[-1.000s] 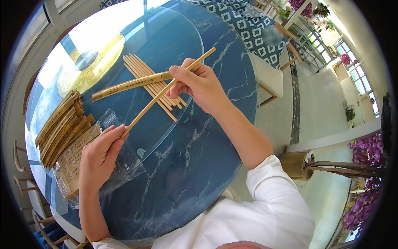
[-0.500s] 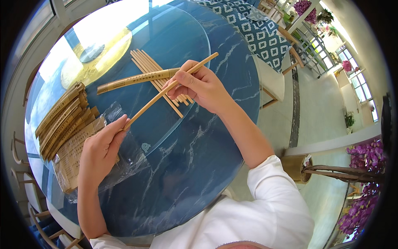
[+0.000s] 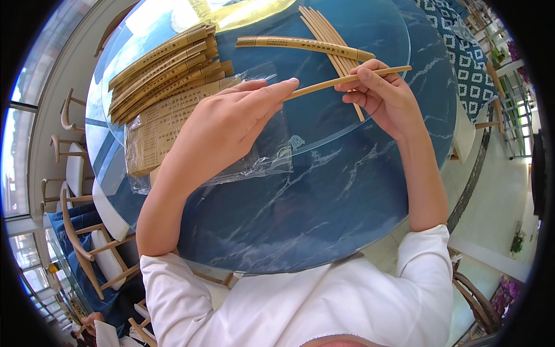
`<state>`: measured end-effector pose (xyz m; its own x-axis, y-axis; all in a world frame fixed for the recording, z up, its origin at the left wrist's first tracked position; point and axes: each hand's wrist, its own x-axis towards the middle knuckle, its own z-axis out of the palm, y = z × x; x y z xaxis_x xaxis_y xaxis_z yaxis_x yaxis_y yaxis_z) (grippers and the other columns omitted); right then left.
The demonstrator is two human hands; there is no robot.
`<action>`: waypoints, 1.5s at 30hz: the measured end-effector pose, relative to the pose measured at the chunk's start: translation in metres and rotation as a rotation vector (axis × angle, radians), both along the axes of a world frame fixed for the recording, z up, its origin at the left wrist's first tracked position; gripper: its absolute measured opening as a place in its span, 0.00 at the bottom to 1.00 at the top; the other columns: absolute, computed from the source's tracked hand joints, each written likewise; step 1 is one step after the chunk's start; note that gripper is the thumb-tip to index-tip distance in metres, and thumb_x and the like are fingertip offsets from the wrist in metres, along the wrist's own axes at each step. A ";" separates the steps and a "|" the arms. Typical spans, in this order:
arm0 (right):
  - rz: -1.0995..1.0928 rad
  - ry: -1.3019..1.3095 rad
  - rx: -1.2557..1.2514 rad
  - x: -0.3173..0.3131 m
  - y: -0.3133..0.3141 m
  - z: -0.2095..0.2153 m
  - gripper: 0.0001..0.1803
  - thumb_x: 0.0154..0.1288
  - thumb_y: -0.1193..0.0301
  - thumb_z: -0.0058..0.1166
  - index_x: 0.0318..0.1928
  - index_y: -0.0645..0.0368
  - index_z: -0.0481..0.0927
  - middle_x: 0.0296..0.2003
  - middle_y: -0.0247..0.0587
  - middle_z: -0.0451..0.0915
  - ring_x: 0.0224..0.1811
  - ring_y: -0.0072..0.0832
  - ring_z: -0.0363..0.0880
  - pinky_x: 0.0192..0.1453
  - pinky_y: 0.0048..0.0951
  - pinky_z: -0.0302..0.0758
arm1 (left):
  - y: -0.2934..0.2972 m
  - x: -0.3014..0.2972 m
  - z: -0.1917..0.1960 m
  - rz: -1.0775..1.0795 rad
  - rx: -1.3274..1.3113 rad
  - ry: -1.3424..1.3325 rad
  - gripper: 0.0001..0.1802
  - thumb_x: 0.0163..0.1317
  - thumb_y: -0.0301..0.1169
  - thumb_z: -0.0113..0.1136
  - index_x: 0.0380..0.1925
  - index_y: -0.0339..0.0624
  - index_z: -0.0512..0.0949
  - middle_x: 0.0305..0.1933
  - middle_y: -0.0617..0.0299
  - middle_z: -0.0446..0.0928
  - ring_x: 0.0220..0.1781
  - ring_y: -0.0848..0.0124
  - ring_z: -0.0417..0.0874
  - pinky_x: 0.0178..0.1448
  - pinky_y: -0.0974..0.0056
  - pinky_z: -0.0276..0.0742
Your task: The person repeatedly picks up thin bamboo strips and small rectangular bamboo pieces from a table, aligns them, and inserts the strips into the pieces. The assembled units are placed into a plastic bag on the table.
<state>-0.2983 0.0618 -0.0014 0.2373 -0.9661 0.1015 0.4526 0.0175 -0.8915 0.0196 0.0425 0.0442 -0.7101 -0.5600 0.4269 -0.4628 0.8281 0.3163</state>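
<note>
Blue marble-patterned stone is spreading across the round table [image 3: 324, 208], with a raised glass disc [image 3: 370, 34] sitting over its middle and catching window glare at the top. Wooden chairs [image 3: 87, 237] with pale cushions are standing along the left rim, beside tall windows bending with the lens. Just inside that rim, a stack of paper chopstick sleeves [image 3: 167, 63] is lying fanned on the disc, with a flat brown printed pack [image 3: 156, 130] below it under crinkled clear plastic wrap [image 3: 272, 156]. The left hand [image 3: 225, 127] is reaching across the wrap, fingers stretched out together, its fingertips touching the near end of a bare bamboo chopstick [image 3: 324, 85]. The right hand [image 3: 384, 95] is pinching the far part of that stick between thumb and fingers. Behind it, 1 filled sleeve [image 3: 300, 45] is lying across a loose bundle of chopsticks [image 3: 326, 32]. A patterned blue rug [image 3: 457, 52] is showing at right. How the left thumb is sitting is hidden, and the pack's lower edge is blurring under plastic.
</note>
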 end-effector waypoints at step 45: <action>-0.556 1.403 -0.837 0.054 0.025 -0.007 0.10 0.66 0.79 0.67 0.47 0.64 0.84 0.45 0.42 0.80 0.54 0.42 0.82 0.60 0.39 0.81 | 0.007 -0.026 -0.052 0.214 -0.399 -0.061 0.10 0.67 0.28 0.73 0.40 0.43 0.78 0.63 0.48 0.86 0.70 0.54 0.85 0.78 0.46 0.74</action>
<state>-0.2448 0.0865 -0.0084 0.2597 -0.7538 0.6037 -0.8265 -0.4968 -0.2647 -0.0069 0.0493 -0.0073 -0.6269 -0.4974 0.5996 -0.6448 0.7633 -0.0410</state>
